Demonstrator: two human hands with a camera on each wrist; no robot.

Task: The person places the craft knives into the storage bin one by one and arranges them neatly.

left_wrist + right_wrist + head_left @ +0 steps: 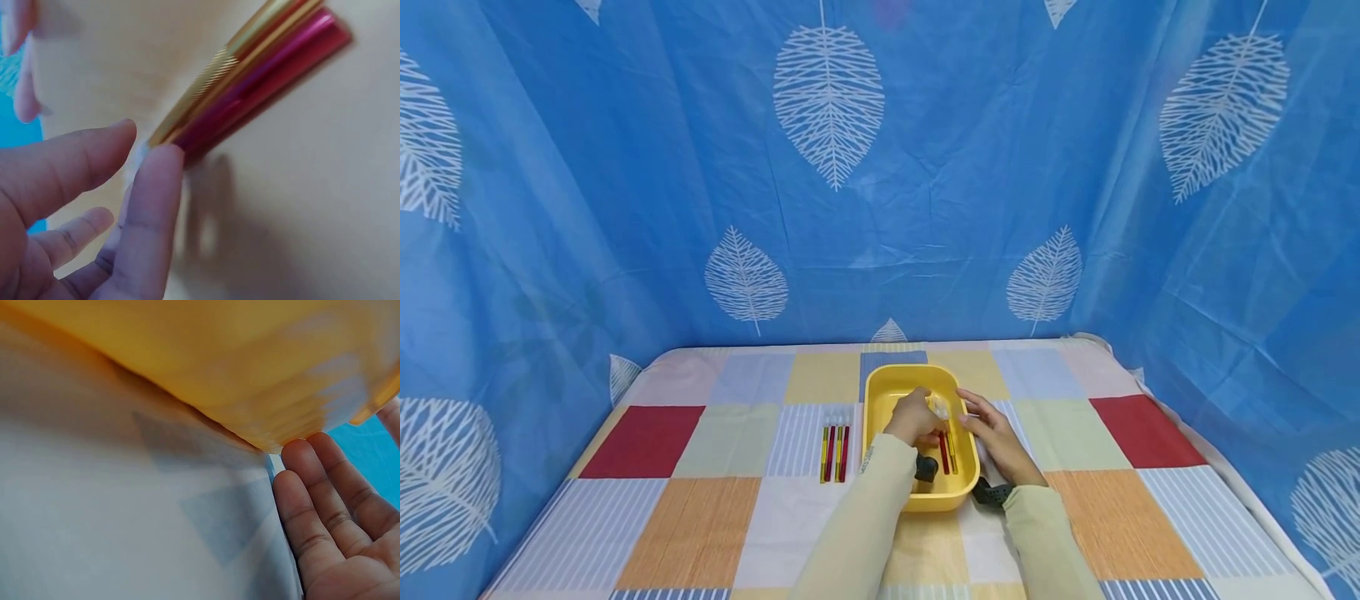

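Observation:
A yellow tray (pixel 921 503) stands on the table. Inside lie a red (pixel 944 454) and a gold (pixel 952 450) slim metallic stick, shaped like capped craft knives; the gold one has a knurled section (pixel 219 69). My left hand (pixel 916 419) reaches into the tray over their far ends. A fingertip (pixel 164 164) meets the end of the red stick, while the thumb stays apart from it. At the right rim, my right hand (pixel 1000 437) holds the tray, thumb over the edge and fingers (pixel 306 459) against the outer wall.
Left of the tray, several red and gold sticks (pixel 836 454) with clear caps lie in a row. A patchwork cloth (pixel 692 529) covers the table. Blue leaf-patterned curtains (pixel 925 208) hang behind and on both sides. Dark bands (pixel 992 492) sit at the wrists.

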